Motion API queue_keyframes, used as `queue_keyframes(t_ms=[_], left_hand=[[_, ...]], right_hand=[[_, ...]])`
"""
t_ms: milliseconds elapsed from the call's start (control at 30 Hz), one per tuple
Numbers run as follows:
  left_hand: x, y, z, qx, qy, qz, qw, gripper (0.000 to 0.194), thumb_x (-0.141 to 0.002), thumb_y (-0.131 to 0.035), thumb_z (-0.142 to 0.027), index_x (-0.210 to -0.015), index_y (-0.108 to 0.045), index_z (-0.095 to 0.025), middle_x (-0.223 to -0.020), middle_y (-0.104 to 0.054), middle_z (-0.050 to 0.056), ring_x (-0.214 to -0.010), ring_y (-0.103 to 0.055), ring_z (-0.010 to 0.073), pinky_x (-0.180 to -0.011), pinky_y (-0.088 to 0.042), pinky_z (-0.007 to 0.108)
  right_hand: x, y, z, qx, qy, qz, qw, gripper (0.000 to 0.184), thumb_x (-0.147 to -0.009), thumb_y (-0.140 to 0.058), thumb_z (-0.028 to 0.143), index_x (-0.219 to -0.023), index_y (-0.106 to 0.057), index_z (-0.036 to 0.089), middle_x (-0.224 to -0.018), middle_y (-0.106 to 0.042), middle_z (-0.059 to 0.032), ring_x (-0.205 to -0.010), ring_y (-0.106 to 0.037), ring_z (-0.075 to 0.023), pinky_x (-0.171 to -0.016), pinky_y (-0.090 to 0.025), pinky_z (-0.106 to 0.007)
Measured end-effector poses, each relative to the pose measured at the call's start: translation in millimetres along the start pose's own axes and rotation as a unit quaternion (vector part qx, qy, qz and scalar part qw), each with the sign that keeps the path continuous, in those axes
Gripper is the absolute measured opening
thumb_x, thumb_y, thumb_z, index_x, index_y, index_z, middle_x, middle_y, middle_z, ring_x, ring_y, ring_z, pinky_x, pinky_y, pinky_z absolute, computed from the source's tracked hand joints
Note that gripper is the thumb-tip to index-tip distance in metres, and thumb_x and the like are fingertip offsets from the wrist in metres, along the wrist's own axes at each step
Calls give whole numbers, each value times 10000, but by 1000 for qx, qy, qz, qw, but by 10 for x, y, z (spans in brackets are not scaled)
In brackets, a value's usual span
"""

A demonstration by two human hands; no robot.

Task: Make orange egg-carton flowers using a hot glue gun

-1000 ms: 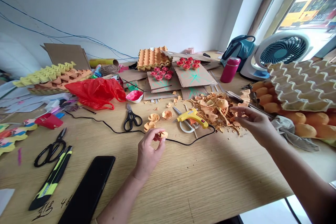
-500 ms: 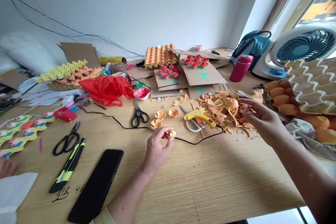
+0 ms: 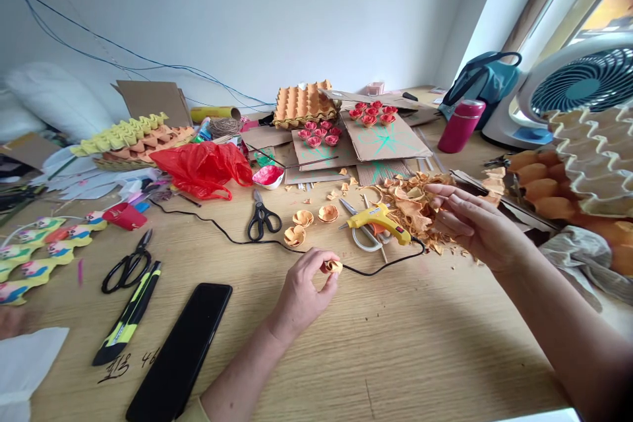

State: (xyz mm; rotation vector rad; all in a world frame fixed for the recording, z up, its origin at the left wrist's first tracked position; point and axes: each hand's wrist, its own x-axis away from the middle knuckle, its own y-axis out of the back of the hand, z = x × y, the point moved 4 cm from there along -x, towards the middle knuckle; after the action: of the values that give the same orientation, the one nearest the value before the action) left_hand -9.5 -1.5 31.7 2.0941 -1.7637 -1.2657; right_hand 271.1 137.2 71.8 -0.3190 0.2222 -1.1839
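My left hand (image 3: 304, 290) is closed in a pinch on a small orange paper flower (image 3: 332, 267), held just above the wooden table (image 3: 395, 356). My right hand (image 3: 475, 227) reaches into a heap of orange egg-carton scraps (image 3: 413, 201), with its fingers stretched out and slightly curled at the heap's right side. Whether they grip a scrap is hidden. A yellow glue gun (image 3: 378, 221) lies between my hands, and its black cord (image 3: 222, 231) runs left across the table. Three finished orange flowers (image 3: 309, 221) lie beside the gun.
Black scissors (image 3: 264, 217), a second pair (image 3: 126, 268), a utility knife (image 3: 128, 320) and a black phone (image 3: 180, 349) lie at the left. A red bag (image 3: 202, 168), egg trays (image 3: 304, 102), cardboard with red flowers (image 3: 380, 135), a fan (image 3: 568, 89) and stacked trays (image 3: 588, 151) ring the table.
My left hand has moved down and to the right with the flower. My right hand has shifted slightly left over the scrap heap. The view has swung a little left.
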Motion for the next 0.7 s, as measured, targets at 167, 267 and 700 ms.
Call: queue_keyframes(t_ms=[167, 267, 700], left_hand=[[-50, -8, -181, 36, -4, 23, 999, 229, -822, -583, -34, -969, -651, -195, -994, -707, 64, -887, -677, 166, -800, -570, 281], [-175, -136, -468, 47, -80, 67, 993, 210, -825, -607, -70, -990, -655, -189, -1260, -677, 139, -1189, -658, 230, -1000, -558, 354], [-284, -926, -1096, 6, -206, 143, 968, 173, -881, -553, -85, -1018, -631, -156, -1396, -633, 214, -1463, -473, 287, -1130, -522, 379]], right_hand=[[74, -241, -115, -41, -45, 34, 998, 254, -930, -663, 327, -1138, -771, 229, -945, -609, -9, -485, -130, -39, -424, -308, -199], [162, -397, -178, -56, -70, 73, 993, 294, -931, -653, 386, -1173, -751, 250, -1004, -632, -18, -488, -163, -43, -448, -332, -209], [508, -221, -9, 42, -2, -5, 999, 376, -915, -573, 553, -1184, -652, 302, -1026, -652, -55, -530, -309, -121, -488, -356, -284]])
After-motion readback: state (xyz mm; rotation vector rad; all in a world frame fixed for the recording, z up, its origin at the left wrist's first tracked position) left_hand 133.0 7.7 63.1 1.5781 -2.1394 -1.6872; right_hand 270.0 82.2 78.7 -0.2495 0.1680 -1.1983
